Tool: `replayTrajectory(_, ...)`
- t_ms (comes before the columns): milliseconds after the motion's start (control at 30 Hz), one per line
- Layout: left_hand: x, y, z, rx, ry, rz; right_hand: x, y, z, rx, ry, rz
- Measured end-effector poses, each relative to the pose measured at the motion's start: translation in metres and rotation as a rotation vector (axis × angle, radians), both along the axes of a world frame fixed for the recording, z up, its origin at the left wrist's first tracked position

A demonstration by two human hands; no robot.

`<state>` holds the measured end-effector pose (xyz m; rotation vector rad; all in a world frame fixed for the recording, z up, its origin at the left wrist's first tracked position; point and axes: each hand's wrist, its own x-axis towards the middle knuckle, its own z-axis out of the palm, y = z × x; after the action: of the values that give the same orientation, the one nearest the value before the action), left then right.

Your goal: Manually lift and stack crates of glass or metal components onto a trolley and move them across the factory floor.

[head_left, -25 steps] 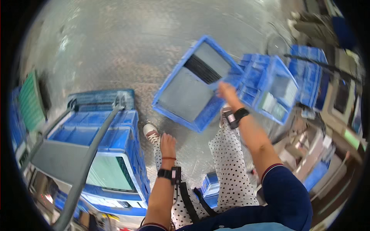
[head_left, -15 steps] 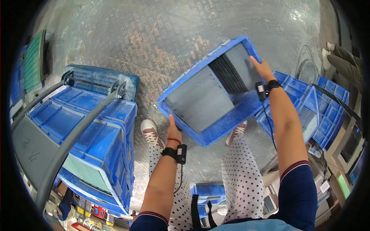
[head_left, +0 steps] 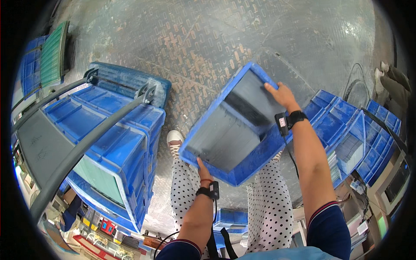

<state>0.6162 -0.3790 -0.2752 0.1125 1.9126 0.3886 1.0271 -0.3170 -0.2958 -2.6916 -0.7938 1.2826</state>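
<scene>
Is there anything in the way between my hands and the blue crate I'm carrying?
Nothing visible. The left hand grips the near rim of the blue crate and the right hand grips its far rim, both directly on the plastic. The crate hangs tilted above the metal floor, apart from the stacked crates on the left.

left hand [head_left: 203,167] gripping | right hand [head_left: 281,94] gripping (both arms extended)

Bare metal tread-plate floor [head_left: 208,47] lay open at twelve o'clock; stacked blue plastic crates on a trolley [head_left: 108,143] blocked nine, more blue crates [head_left: 346,130] three.
</scene>
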Motion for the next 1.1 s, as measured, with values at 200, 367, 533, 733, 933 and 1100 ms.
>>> replayTrajectory(200, -0.039, -0.049, 0.053, -0.293, 0.164, 0.094, -0.057, -0.016, 0.038, -0.121, 0.135, 0.022)
replayTrajectory(367, -0.072, -0.070, 0.081, -0.220, 0.066, 0.258, -0.084, -0.002, 0.120, -0.151, 0.064, -0.029)
replayTrajectory(533, -0.049, -0.061, 0.102, -0.154, -0.021, 0.077, -0.061, 0.000, 0.209, -0.028, -0.141, -0.080)
replayTrajectory(733, -0.029, -0.020, 0.169, 0.029, -0.180, -0.018, -0.025, -0.016, 0.311, 0.152, -0.270, -0.103)
replayTrajectory(933, -0.038, 0.040, 0.330, 0.154, -0.382, -0.385, 0.003, -0.067, 0.426, 0.274, -0.118, -0.177)
replayTrajectory(1100, -0.087, 0.077, 0.415, 0.317, -0.381, -0.594, -0.031, -0.092, 0.494, 0.412, -0.152, -0.189)
